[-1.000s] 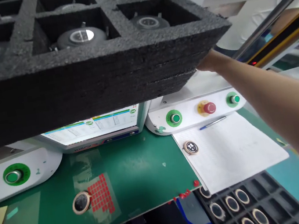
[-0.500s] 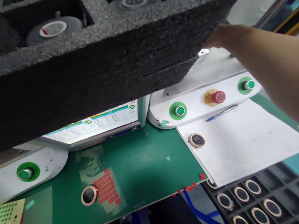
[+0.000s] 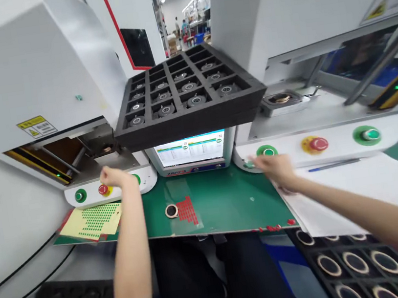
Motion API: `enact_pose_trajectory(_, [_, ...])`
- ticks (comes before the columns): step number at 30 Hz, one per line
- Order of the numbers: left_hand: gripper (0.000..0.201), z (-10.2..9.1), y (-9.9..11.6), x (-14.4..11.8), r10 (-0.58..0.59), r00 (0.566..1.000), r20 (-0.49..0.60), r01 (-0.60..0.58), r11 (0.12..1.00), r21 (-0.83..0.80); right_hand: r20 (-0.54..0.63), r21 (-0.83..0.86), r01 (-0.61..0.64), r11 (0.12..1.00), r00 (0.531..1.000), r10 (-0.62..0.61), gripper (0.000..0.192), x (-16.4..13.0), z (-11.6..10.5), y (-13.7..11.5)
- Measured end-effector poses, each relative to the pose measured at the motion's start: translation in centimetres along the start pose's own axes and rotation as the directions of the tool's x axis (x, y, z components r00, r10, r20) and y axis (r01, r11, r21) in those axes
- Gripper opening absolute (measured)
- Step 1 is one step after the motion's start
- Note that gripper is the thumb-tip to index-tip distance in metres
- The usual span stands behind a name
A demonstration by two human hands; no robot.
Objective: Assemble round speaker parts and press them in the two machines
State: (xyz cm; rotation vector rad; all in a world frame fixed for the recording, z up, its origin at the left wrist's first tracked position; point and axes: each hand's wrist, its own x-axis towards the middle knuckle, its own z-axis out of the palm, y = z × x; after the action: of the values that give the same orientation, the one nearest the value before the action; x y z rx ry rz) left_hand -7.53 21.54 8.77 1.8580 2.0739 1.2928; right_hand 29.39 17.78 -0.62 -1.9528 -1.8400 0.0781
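Observation:
My left hand (image 3: 114, 176) rests on the left white control panel (image 3: 90, 196), between its red stop button (image 3: 103, 189) and a green button (image 3: 136, 179) that it partly hides. My right hand (image 3: 275, 168) lies blurred at the front of the right control panel (image 3: 343, 146), just below its left green button (image 3: 266, 151) and over the corner of a white paper sheet (image 3: 367, 189). Neither hand holds anything I can see. A black foam tray (image 3: 194, 115) with several round parts in its cells sits above the screen (image 3: 190, 149).
On the green mat (image 3: 229, 204) lie a round ring part (image 3: 171, 211), red stickers (image 3: 187, 211) and a yellow sheet of green stickers (image 3: 93, 222). A blue pen (image 3: 334, 165) lies on the paper. A black tray of ring parts (image 3: 359, 264) sits lower right. White machine housings stand on both sides.
The view has pulled back and up. The foam tray, close before, now rests above the screen. My right hand dropped from the tray's edge to the right panel; my left hand has come into view.

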Motion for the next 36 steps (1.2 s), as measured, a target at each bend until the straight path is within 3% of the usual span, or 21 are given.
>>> enact_pose_trajectory(3, [0.020,1.6,0.3,-6.1,0.015,0.998,0.064,-0.018,0.999,0.040,0.215,0.065,0.043,0.997,0.975,-0.056,0.037,-2.6,4.6,-6.1])
enact_pose_trajectory(6, [0.015,2.6,-0.1,-11.4,0.068,0.974,0.216,-0.087,0.993,0.077,0.303,0.087,-0.011,0.996,0.953,-0.016,0.031,-1.7,7.7,-10.8])
enact_pose_trajectory(9, [0.013,2.0,-1.6,-14.2,0.089,0.938,0.336,-0.145,0.979,0.143,0.325,0.064,-0.103,0.993,0.943,0.077,0.028,-0.4,9.0,-12.8])
enact_pose_trajectory(13, [0.021,1.1,-3.0,-14.7,0.036,0.906,0.421,-0.146,0.962,0.232,0.331,0.060,-0.201,0.978,0.928,0.171,0.030,0.0,9.5,-13.3])
enact_pose_trajectory(18, [0.023,2.1,-2.8,-14.7,-0.098,0.885,0.455,-0.061,0.945,0.322,0.348,0.102,-0.276,0.956,0.910,0.226,0.032,0.2,9.2,-13.5])
enact_pose_trajectory(22, [0.023,3.2,-2.3,-14.7,-0.219,0.880,0.422,0.068,0.936,0.344,0.381,0.225,-0.249,0.942,0.912,0.150,0.030,-0.6,7.6,-13.4])
enact_pose_trajectory(26, [0.037,2.2,-1.3,-14.7,-0.274,0.871,0.409,0.200,0.956,0.214,0.323,0.413,-0.138,0.900,0.946,-0.003,0.039,-5.1,4.3,-12.7])
enact_pose_trajectory(29, [0.044,-0.2,-0.3,-16.1,-0.234,0.822,0.518,0.268,0.963,0.011,0.244,0.532,-0.073,0.844,0.967,-0.070,0.028,-10.6,1.5,-12.0])
enact_pose_trajectory(31, [0.047,-2.0,0.5,-17.8,-0.130,0.723,0.679,0.395,0.884,-0.251,0.118,0.658,-0.010,0.753,0.989,-0.090,0.014,-14.0,-0.2,-11.9])
enact_pose_trajectory(32, [0.049,-2.8,0.9,-18.9,-0.053,0.655,0.754,0.503,0.775,-0.382,0.027,0.728,0.042,0.684,0.996,-0.090,0.008,-15.5,-0.9,-12.0])
enact_pose_trajectory(34, [0.050,-4.0,1.8,-21.1,0.101,0.546,0.831,0.712,0.466,-0.525,-0.141,0.832,0.160,0.531,0.987,-0.077,0.004,-17.7,-2.0,-12.4])
enact_pose_trajectory(35, [0.049,-4.4,2.3,-22.2,0.143,0.522,0.841,0.771,0.343,-0.537,-0.186,0.860,0.200,0.469,0.980,-0.076,0.010,-18.5,-2.5,-12.6])
enact_pose_trajectory(36, [0.045,-4.6,2.7,-23.2,0.150,0.519,0.841,0.792,0.287,-0.540,-0.192,0.879,0.210,0.428,0.978,-0.086,0.016,-19.1,-2.8,-12.8])
